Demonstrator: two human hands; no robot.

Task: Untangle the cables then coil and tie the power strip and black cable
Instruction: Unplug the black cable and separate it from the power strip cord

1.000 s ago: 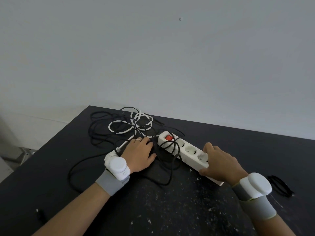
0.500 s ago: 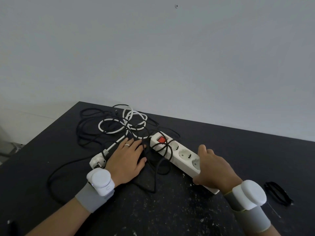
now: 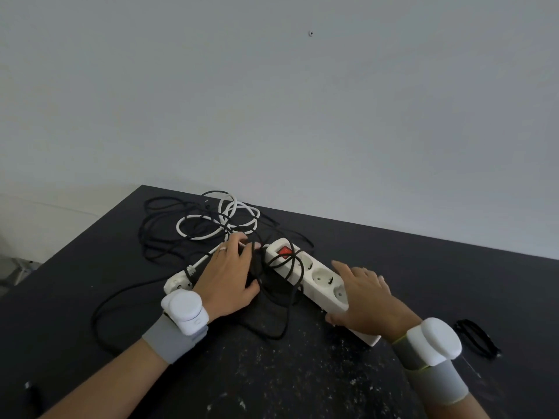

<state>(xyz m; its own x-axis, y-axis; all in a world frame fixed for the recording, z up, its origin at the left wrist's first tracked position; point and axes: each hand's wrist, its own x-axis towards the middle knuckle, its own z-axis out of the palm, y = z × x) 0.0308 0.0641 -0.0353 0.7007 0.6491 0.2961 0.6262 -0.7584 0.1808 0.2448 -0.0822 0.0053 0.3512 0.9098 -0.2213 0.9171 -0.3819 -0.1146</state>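
A white power strip (image 3: 316, 278) with a red switch (image 3: 284, 251) lies at an angle on the black table (image 3: 393, 267). Loops of black cable (image 3: 157, 237) cross over its switch end and tangle with its white cable (image 3: 217, 220) behind. The strip's white plug (image 3: 178, 284) lies by my left wrist. My left hand (image 3: 230, 276) lies on the tangle just left of the switch, its fingertips curled around black cable strands. My right hand (image 3: 366, 297) covers the strip's near end, with the fingers on top and the thumb on the near side.
A small bundle of black ties (image 3: 476, 337) lies on the table at the right, beyond my right wrist. A small dark object (image 3: 30, 388) sits near the table's front left corner. The table's left edge drops off beside the cable pile; a plain wall stands behind.
My left hand has slid forward toward the switch end and its fingers have curled into the black cable. My right hand stays on the strip, its fingers stretched further along it.
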